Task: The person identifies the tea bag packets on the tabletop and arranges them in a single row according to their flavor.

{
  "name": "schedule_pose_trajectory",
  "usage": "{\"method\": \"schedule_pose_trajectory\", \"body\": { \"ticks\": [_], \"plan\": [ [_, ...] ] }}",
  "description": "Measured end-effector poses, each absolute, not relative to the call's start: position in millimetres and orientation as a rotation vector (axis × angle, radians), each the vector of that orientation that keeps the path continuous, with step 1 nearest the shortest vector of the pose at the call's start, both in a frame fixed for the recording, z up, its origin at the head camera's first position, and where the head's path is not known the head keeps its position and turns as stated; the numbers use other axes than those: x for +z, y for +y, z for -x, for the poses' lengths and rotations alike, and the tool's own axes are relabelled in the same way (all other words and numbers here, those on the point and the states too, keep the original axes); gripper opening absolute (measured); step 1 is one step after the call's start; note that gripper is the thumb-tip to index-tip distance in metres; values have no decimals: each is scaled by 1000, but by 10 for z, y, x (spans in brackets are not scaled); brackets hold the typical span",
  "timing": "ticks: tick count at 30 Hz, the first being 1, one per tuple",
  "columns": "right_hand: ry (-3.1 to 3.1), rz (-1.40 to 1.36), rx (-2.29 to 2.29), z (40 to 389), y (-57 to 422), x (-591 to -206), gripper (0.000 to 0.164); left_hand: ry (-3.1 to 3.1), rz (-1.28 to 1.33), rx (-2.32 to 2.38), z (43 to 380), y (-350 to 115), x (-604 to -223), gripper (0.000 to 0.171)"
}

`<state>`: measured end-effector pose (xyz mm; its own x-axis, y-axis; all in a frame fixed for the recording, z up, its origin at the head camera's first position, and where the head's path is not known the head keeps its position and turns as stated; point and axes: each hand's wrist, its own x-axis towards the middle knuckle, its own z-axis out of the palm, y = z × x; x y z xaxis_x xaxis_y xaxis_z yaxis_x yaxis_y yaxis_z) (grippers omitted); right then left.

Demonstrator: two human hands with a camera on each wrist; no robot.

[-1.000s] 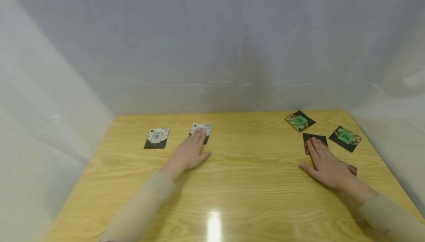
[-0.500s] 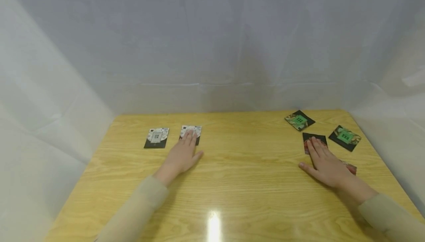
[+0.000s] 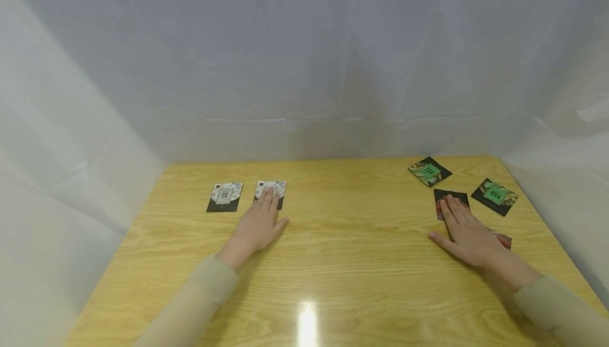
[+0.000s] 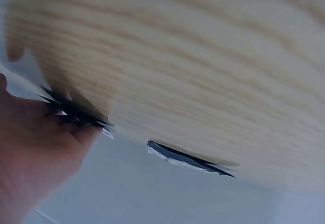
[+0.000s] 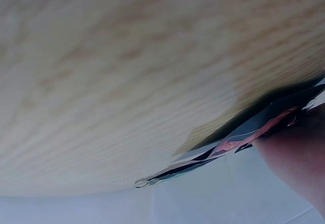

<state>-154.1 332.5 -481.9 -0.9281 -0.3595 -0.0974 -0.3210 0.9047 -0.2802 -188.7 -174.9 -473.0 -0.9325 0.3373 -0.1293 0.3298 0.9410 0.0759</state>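
Note:
My left hand (image 3: pixel 254 226) lies with straight fingers on a small flat black-and-white packet (image 3: pixel 282 187), covering its lower part. Just left of that is a matching packet (image 3: pixel 225 197); both lie flat, a narrow gap apart. At the right, straight fingers of my right hand (image 3: pixel 468 237) rest on a black-and-red packet (image 3: pixel 441 195). Another reddish packet (image 3: pixel 504 240) shows partly from beneath that hand. In the left wrist view the fingertips overlap the touched packet (image 4: pixel 76 111). The right wrist view shows the red packet (image 5: pixel 264 125) at the hand's edge.
Two black-and-green packets, one at the back (image 3: pixel 430 171) and one near the right edge (image 3: pixel 495 197), lie beyond my right hand. The wooden table (image 3: pixel 352 241) has pale sheeting (image 3: pixel 314 72) behind it and along both sides.
My left hand has slid its black-and-white packet leftward and slightly nearer to me, closer to the matching one. My right hand and the packets around it stay put.

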Motion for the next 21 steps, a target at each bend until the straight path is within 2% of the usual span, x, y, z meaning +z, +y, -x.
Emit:
{"method": "schedule_pose_trajectory", "body": {
  "ticks": [21],
  "plan": [
    [2906,524,-407,1536,3333,-4821,96,2965,-499,98,1856,-1718,-4732,87]
  ]
}}
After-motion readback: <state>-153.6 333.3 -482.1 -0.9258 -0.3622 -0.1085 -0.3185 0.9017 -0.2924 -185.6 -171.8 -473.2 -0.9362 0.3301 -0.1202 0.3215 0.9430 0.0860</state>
